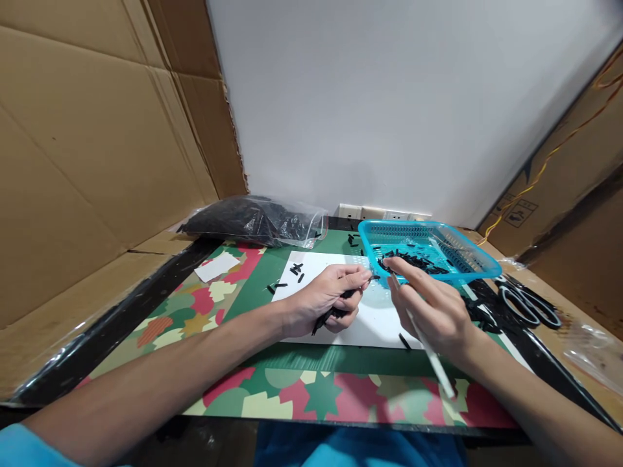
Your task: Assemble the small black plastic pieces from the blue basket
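Observation:
My left hand (338, 295) is closed around a bunch of small black strips (331, 316), and its thumb and forefinger pinch one more piece at the tip. Facing it, my right hand (431, 308) grips a thin whitish stick (433, 363) that slants down toward me. The stick's upper end is hidden by the fingers. Just beyond the right hand stands a blue plastic basket (487, 269) with a heap of short black pieces (411, 261) in it. Beneath both hands lies a white sheet (374, 324) with several loose black pieces (296, 268) on it.
A clear bag of black material (253, 220) lies at the back left. Scissors (528, 303) rest to the right, beside a black bundle (479, 314). Cardboard walls (97, 130) rise at both sides. Wall sockets (374, 213) sit behind the basket. A small white card (217, 266) lies left.

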Demonstrator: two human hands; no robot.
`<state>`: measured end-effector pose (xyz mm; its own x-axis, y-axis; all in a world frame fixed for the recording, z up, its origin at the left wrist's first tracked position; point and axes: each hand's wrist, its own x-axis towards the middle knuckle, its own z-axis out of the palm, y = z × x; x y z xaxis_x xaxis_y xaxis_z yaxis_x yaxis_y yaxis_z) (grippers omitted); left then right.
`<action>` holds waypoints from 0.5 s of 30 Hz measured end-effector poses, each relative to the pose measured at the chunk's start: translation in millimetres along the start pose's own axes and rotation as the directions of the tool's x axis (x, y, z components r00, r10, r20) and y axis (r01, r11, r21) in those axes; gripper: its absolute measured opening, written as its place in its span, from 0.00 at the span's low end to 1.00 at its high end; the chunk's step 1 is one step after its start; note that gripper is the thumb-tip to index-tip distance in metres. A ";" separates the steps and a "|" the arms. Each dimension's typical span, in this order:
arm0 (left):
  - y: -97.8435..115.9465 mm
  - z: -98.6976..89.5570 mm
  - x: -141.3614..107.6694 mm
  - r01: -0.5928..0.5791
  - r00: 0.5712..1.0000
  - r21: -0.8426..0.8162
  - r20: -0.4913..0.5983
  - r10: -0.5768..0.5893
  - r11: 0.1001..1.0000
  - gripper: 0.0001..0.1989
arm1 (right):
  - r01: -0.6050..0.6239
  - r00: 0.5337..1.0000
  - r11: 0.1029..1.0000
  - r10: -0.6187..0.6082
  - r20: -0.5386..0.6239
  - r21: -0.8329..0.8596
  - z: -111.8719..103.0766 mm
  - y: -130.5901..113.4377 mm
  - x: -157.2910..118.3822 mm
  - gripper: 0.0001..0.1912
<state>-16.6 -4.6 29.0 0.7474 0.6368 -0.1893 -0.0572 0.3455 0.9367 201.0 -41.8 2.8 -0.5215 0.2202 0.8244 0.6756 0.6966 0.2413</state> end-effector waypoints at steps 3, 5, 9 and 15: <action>-0.4 -1.6 0.1 -0.020 1.000 -0.004 0.009 0.020 1.000 0.17 | -0.150 0.985 0.982 0.159 -0.072 0.119 0.1 3.8 3.4 0.09; -0.3 -3.1 0.3 -0.041 0.999 -0.005 0.003 0.041 0.999 0.17 | -0.240 0.962 0.947 0.262 -0.080 0.213 -0.7 4.6 6.1 0.09; -0.2 -6.6 0.8 -0.097 0.995 0.005 -0.020 0.097 0.995 0.18 | -0.310 0.938 0.875 0.346 -0.032 0.372 -4.5 2.8 9.4 0.12; -1.5 -9.3 1.2 -0.157 0.987 0.034 -0.030 0.159 0.987 0.16 | -0.259 0.953 0.824 0.304 -0.006 0.504 -4.1 -2.2 9.3 0.11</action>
<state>-21.7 2.0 24.6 0.7088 0.7039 -0.0471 -0.1516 0.2172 0.9643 196.9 -44.1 12.0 -0.2881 0.4171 0.8620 0.4288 0.8611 -0.2733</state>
